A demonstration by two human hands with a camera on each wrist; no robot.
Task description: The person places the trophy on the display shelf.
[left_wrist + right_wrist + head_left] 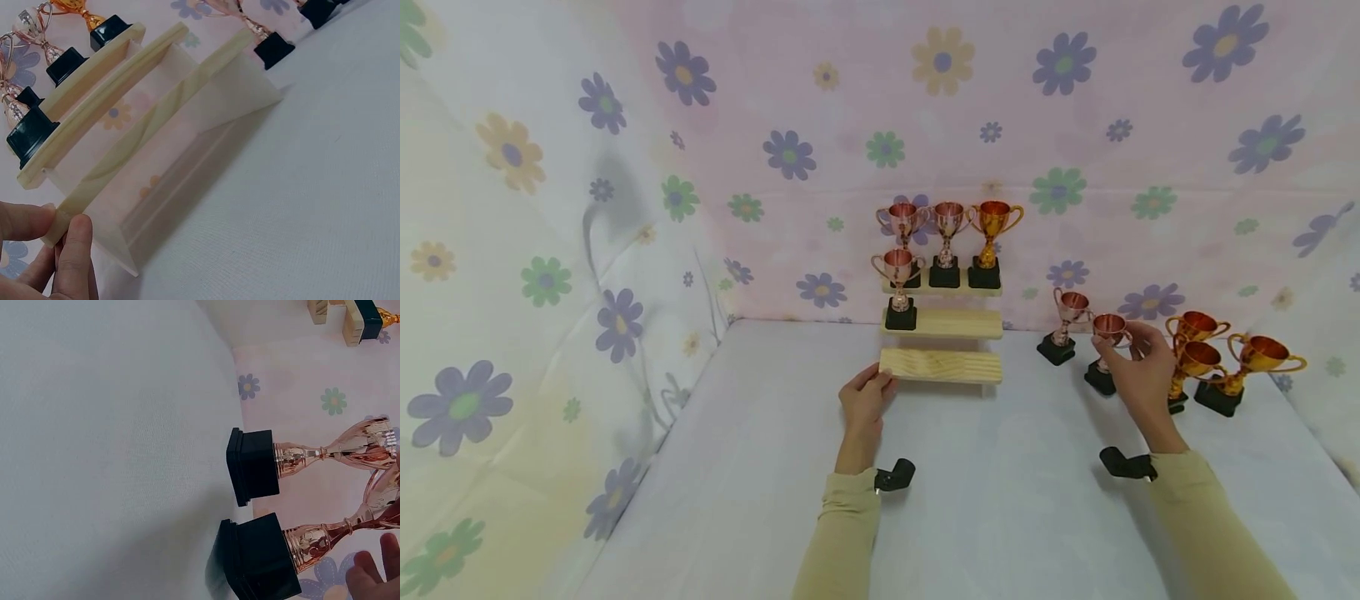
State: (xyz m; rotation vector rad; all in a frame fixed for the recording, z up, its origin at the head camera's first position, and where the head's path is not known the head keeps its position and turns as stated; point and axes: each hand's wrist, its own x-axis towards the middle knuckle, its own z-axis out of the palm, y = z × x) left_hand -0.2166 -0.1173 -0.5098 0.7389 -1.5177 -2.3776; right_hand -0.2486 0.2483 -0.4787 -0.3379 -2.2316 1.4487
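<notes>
Flowered cloth hangs behind and to the sides of the white table (1000,517) we work at. At the centre of the head view stands our three-step wooden stand (942,365). Its top step already carries three trophies, two rose-coloured and one gold trophy (992,243), and the middle step has one rose trophy (900,289) at its left end; the bottom step is bare.

Our left hand (865,404) pinches the left end of the bottom step between thumb and fingers, steadying the stand. Our right hand (1138,371), right of centre, curls around the cup of a rose trophy (1105,354) standing on the table; whether the grip has fully closed we cannot tell. Just left of it waits another rose trophy (1062,327), and to the right three gold trophies (1213,362) cluster together.

We judge the job a little under half done: four are placed, five remain on the table.
</notes>
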